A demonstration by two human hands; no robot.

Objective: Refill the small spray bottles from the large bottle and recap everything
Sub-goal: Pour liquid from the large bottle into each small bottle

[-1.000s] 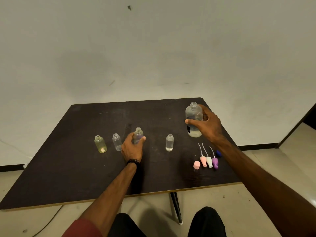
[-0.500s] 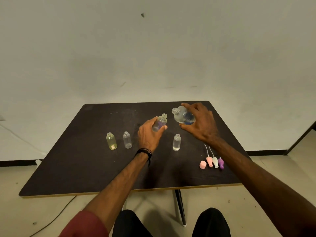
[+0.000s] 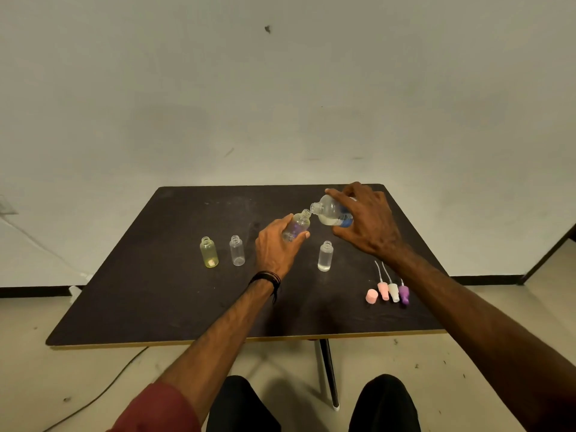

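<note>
1. The right hand (image 3: 366, 222) is wrapped around the large bottle (image 3: 332, 212), tipped over so its open mouth points left and down, held above the table (image 3: 156, 291).
2. The left hand (image 3: 277, 244) holds a small bottle (image 3: 297, 224) lifted off the table and leaning right, its open neck touching or just under the big bottle's mouth. I would say pouring is about to start or has just begun; no stream can be made out.
3. Three more small bottles stand uncapped: a yellowish bottle (image 3: 208, 253) at the far left, a clear bottle (image 3: 237, 251) just beside it, and another clear bottle (image 3: 325, 256) nearer the right hand, with a little liquid at its bottom.
4. The spray tops lie in a row near the table's front right: a pink cap (image 3: 371, 296), a pink sprayer (image 3: 383, 289), a white sprayer (image 3: 393, 291) and a purple sprayer (image 3: 404, 294).
5. My reading: the task is early. Uncapping looks done; filling seems to be on its first bottle, and nothing is recapped yet, the large bottle included. Its own cap I cannot pick out.
</note>
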